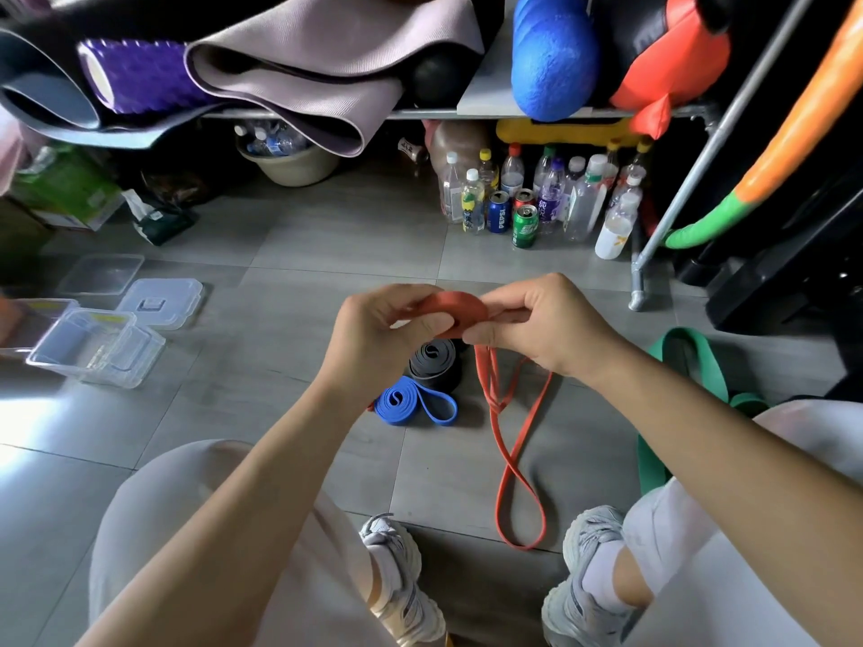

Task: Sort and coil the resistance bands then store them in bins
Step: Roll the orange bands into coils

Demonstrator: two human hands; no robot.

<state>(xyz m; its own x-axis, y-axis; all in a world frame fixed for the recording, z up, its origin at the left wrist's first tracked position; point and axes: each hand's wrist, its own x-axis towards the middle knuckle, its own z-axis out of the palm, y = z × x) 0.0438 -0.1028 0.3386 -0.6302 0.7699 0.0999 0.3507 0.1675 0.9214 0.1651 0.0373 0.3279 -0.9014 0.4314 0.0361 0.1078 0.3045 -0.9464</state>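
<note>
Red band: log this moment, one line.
red band: partly coiled | left hand: pinches it | right hand: pinches it | blue band, black band: coiled, on floor

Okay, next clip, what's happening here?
A person is coiling a red band, pinching the started roll with the left hand and right hand while the rest trails to the floor. A blue band and a black band lie coiled there; a green band lies loose at the right. Clear bins sit open at the left.
</note>
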